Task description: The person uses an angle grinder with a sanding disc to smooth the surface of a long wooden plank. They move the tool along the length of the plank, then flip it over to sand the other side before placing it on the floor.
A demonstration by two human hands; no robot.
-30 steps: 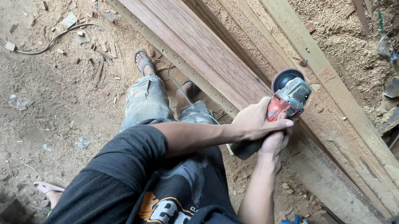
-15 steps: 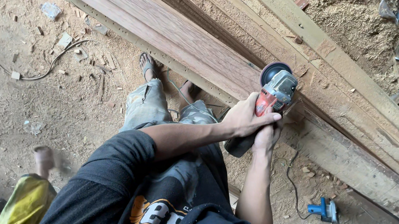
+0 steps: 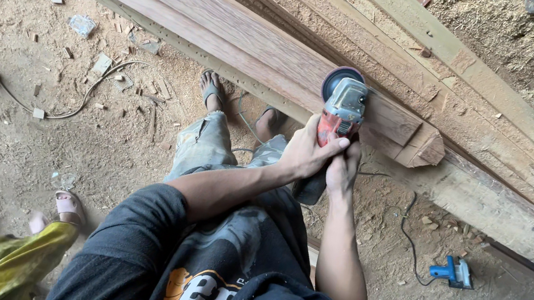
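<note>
Both hands — left hand (image 3: 306, 151), right hand (image 3: 343, 170) — grip the red angle grinder (image 3: 339, 115) (disc against the reddish plank (image 3: 229, 28)).

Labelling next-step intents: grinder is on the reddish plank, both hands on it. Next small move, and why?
Probably slide the angle grinder a little further along the reddish plank. Left hand and right hand both hold its body, the disc sits at the plank's near edge, and long board remains on either side.

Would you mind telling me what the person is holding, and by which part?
Both hands, left hand and right hand, grip a red-and-grey angle grinder by its body behind the disc, over the reddish wooden plank.
</note>
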